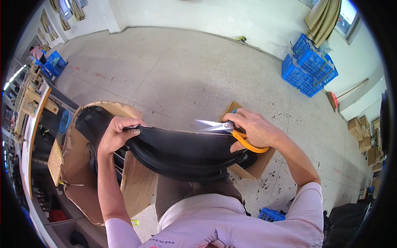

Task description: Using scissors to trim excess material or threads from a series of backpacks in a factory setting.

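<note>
Scissors [225, 126] in hand [257, 129], lettering [168, 241] on shirt [231, 215]

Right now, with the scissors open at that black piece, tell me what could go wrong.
First, the open scissors lie close along the upper edge of the black piece, so a slip might nick the material. Second, their tips point toward the left hand, which grips the same edge farther along; a sudden slide by the right hand could bring the blades nearer its fingers. Third, if the left hand's grip loosened, that end might sag.
</note>
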### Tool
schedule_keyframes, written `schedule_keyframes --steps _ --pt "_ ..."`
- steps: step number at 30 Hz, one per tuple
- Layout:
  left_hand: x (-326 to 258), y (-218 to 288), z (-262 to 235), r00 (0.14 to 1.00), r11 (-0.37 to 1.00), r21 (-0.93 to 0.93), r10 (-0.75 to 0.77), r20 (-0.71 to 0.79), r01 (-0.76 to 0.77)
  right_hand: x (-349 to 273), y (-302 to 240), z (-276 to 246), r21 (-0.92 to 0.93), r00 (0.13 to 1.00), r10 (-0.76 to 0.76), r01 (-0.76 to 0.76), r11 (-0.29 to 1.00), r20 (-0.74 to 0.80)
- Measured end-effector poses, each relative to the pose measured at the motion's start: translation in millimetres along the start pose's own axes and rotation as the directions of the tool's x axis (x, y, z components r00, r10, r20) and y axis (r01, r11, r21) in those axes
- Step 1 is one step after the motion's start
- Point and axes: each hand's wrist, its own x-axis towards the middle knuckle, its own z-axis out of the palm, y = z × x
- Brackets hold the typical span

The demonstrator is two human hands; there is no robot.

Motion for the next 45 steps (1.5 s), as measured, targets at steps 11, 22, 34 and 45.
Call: schedule_keyframes --steps 11,22,34,45 --pt "-2 3 1 1.000 1.000 0.028 0.002 -0.010 -0.002 5 1 10 -0.123 0.989 -0.147 0.147 0.981 0.012" --pt "7 20 5 0.995 0.975 0.222 0.025 -0.101 -0.002 9 11 19 0.049 0.916 -0.220 0.251 0.967 -0.335" --pt "142 52 113 0.834 0.798 0.246 0.541 0.109 -0.550 -93 108 -26 0.147 0.853 0.342 -0.309 0.940 -0.395" --pt "110 -104 184 0.935 0.922 0.385 0.173 -0.310 -0.042 -126 246 135 -0.065 0.743 0.596 -0.641 0.765 -0.305"
